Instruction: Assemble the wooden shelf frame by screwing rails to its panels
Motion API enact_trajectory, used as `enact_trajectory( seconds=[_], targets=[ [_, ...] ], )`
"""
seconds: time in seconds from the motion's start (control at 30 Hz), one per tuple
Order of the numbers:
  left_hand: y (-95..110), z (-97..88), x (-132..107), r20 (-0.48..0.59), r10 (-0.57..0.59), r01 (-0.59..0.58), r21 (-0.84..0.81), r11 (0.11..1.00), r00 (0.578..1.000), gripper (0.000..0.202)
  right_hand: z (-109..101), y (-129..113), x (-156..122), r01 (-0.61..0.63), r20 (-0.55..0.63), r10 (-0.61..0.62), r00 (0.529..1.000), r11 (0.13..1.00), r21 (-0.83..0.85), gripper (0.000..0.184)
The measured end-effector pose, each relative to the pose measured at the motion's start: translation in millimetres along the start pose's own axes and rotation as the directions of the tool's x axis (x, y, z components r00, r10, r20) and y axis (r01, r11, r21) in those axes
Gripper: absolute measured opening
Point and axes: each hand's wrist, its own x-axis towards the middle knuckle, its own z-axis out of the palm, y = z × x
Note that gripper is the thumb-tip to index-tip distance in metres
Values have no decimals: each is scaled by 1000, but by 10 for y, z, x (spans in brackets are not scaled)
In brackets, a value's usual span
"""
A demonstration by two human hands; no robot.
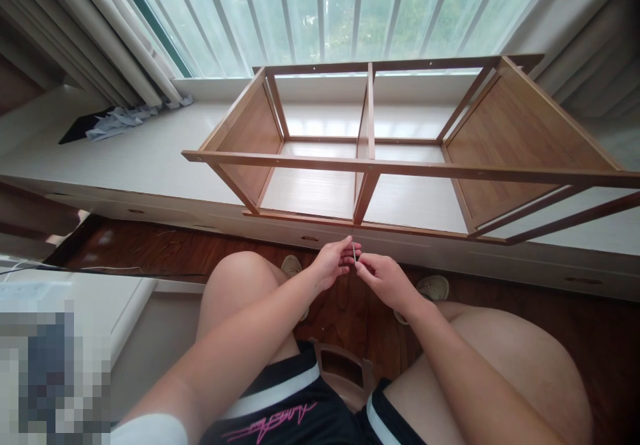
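Note:
In front of my knees, my left hand (334, 263) and my right hand (384, 277) meet at a thin, light-coloured metal rod (355, 253). My right thumb and fingers pinch its lower end. The fingertips of my left hand are curled about the upper part, with the lower fingers somewhat apart. The rod is too small to tell its exact kind. Just beyond my hands a brown wooden shelf frame (320, 160) lies on its side, with end panels, a middle divider and small holes in its rails.
The frame rests on a long white ledge (150, 158) with drawer fronts below the window bars (320, 12). Crumpled pale material (117, 122) lies at the left by the curtain (100, 32). A brown stool (345, 368) is between my legs, and a white table (120, 298) stands at left.

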Motion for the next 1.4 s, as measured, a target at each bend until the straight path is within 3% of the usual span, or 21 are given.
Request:
enact_trajectory(
  seconds=[0.17, 0.63, 1.23, 1.4],
  targets=[
    [15, -5, 4, -14, 54, -55, -78, 995, 998, 28, 15, -17, 84, -27, -40, 26, 999, 999, -24, 27],
    [65, 7, 50, -16, 118, -119, -138, 983, 993, 27, 101, -65, 247, -80, -91, 65, 994, 981, -174, 24],
    [100, 18, 106, -27, 92, -95, -148, 984, 995, 24, 110, -44, 271, -113, -119, 100, 988, 988, -107, 26],
    [112, 23, 120, -40, 90, -95, -142, 985, 995, 24, 131, -30, 266, -130, -142, 128, 982, 991, -7, 25]
  ],
)
